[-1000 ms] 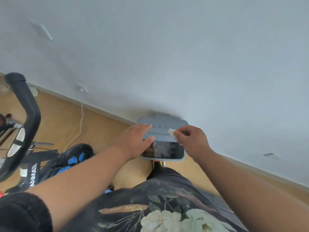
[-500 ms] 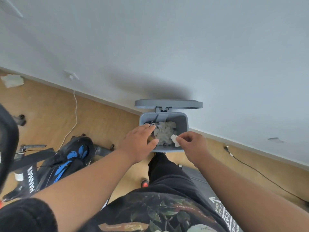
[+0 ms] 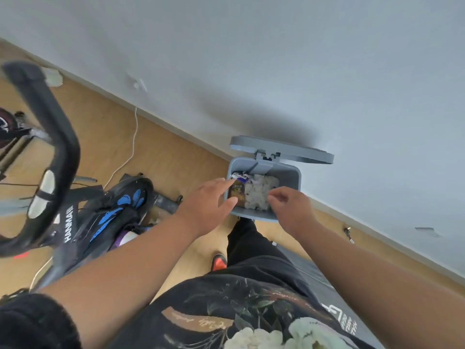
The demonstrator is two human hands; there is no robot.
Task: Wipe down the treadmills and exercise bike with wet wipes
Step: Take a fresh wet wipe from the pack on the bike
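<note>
Head view: the grey pedal bin (image 3: 289,170) stands open against the wall, crumpled white wipes (image 3: 260,192) inside. The left hand (image 3: 208,205) hovers at its rim, fingers straight and apart — the right hand (image 3: 292,207) hangs loosely curled, holding nothing. The exercise bike (image 3: 50,177) stands left.

"HANMA" on exercise bike (image 3: 68,222) frame
</note>
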